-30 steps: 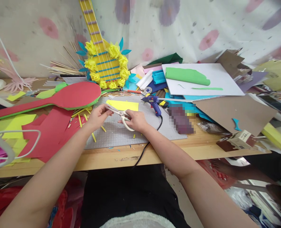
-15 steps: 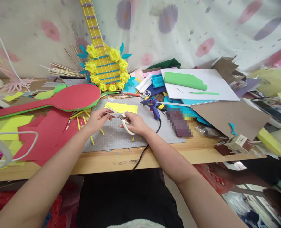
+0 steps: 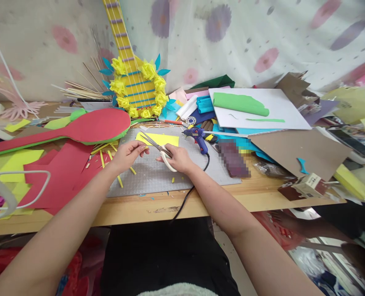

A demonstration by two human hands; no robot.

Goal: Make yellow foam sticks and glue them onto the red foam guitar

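Two hands work above a grey cutting mat (image 3: 151,176) on a cluttered wooden workbench (image 3: 121,213). With the mat's middle as the clock's centre, the left hand (image 3: 130,155) sits toward 10 o'clock, thumb and fingertips drawn together in a pinch on what looks like a small yellow piece (image 3: 146,147), barely visible at the tips. The right hand (image 3: 179,157), near the centre, wraps around the pale handles of a pair of scissors (image 3: 160,148), its fingers curled in and the blades pointing toward 11 o'clock; how far the blades are parted is hard to tell.

The scissors look light and rigid, with smooth handles best held by the loops, well clear of the sharp edges. The yellow piece is likely feather-light, soft and easily creased, best held lightly at one end.

A flat yellow sheet (image 3: 167,140) lies behind the blades toward 11 o'clock, seemingly thin and pliable, best lifted by an edge. A blue glue gun (image 3: 198,139) rests toward 1 o'clock, beside the sheet but apart from it. Farther out, a flower-trimmed yellow guitar shape (image 3: 139,92) stands at 11 o'clock, and a red paddle shape (image 3: 100,125) lies at 10.
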